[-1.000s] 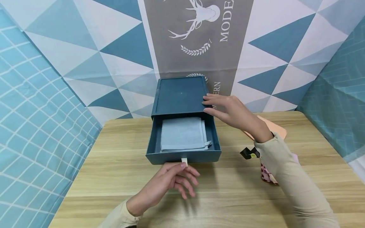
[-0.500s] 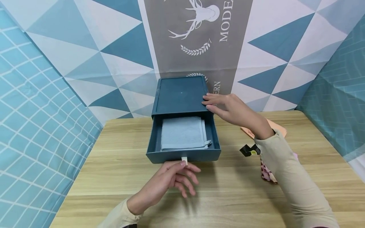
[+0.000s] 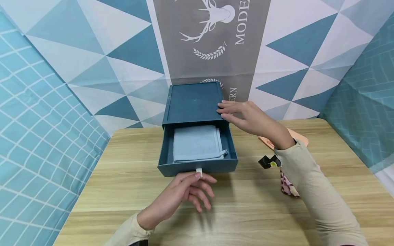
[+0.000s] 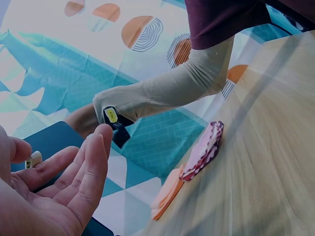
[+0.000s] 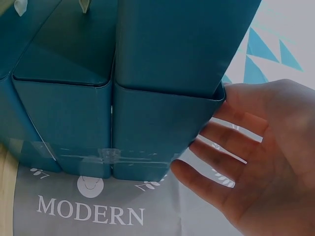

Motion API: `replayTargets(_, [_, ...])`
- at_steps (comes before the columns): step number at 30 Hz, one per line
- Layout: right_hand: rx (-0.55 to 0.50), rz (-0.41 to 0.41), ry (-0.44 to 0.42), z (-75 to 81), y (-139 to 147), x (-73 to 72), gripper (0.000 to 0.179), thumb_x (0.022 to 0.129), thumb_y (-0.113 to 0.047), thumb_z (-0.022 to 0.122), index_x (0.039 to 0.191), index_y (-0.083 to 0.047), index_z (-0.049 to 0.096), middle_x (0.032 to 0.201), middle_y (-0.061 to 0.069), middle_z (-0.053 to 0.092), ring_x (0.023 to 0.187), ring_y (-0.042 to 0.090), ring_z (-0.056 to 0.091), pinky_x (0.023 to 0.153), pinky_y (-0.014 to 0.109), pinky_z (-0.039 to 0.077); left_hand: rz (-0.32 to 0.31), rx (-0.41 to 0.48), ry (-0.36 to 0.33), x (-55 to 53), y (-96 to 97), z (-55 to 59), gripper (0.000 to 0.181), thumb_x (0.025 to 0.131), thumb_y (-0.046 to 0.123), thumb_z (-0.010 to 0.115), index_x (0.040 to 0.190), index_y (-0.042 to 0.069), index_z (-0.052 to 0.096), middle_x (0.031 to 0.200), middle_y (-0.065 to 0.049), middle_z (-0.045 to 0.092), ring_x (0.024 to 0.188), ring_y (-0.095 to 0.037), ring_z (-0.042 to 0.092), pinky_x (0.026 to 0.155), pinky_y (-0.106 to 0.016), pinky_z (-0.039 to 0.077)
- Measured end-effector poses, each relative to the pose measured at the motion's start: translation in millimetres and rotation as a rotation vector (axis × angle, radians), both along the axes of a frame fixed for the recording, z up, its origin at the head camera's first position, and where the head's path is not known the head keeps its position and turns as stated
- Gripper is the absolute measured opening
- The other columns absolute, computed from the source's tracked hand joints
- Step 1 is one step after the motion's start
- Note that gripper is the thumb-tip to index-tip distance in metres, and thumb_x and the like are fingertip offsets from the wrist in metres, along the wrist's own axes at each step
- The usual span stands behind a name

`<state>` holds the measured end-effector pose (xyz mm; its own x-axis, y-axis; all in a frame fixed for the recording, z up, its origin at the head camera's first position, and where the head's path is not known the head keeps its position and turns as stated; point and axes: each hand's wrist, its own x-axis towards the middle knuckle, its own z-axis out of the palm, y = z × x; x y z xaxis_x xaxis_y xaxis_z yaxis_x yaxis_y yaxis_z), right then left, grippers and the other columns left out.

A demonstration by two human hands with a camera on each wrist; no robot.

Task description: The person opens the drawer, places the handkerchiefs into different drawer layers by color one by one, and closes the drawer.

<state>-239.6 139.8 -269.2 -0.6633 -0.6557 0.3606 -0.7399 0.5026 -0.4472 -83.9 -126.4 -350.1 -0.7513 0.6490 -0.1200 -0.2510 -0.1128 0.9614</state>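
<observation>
A dark blue drawer cabinet point(image 3: 194, 104) stands against the back wall, its top drawer point(image 3: 217, 166) pulled out toward me. Inside lies a folded light blue towel point(image 3: 195, 143). My left hand point(image 3: 183, 193) pinches the pale pull tab point(image 3: 199, 171) on the drawer front between thumb and index finger; the other fingers spread loosely. In the left wrist view the same tab point(image 4: 33, 160) shows between the fingertips. My right hand point(image 3: 246, 116) rests on the cabinet's upper right edge. In the right wrist view its extended fingers point(image 5: 211, 160) lie along the cabinet's side.
On the wooden table point(image 3: 123, 194), an orange folded cloth point(image 3: 297, 136) and a pink patterned cloth point(image 3: 287, 186) lie to the right, partly behind the right arm. A black strap end point(image 3: 267, 162) juts from the right sleeve. The lower drawers point(image 5: 64, 123) appear in the right wrist view.
</observation>
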Motion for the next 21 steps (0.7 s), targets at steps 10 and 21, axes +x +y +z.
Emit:
replayTargets(10, [0.005,-0.003,-0.002,0.9,-1.5,0.4,0.034,0.104,-0.026,0.055,0.132,-0.010,0.065,0.147,0.008,0.051,0.143,0.022,0.038,0.111,0.048,0.039,0.032,-0.009,0.054,-9.0,-1.5,-0.1,0.052,0.108,0.042,0.039,0.133,0.001,0.059,0.106,-0.018,0.069,0.081,-0.022,0.073,0.066,-0.034,0.060])
replayTargets(21, [0.004,-0.004,-0.004,0.0,-1.3,0.5,0.034,0.105,-0.026,0.054,0.133,-0.010,0.065,0.148,0.009,0.051,0.143,0.023,0.038,0.111,0.049,0.039,0.051,-0.020,0.102,-29.5,-3.1,-1.1,0.053,0.109,0.040,0.037,0.134,-0.002,0.056,0.105,-0.014,0.069,0.082,-0.024,0.073,0.065,-0.034,0.060])
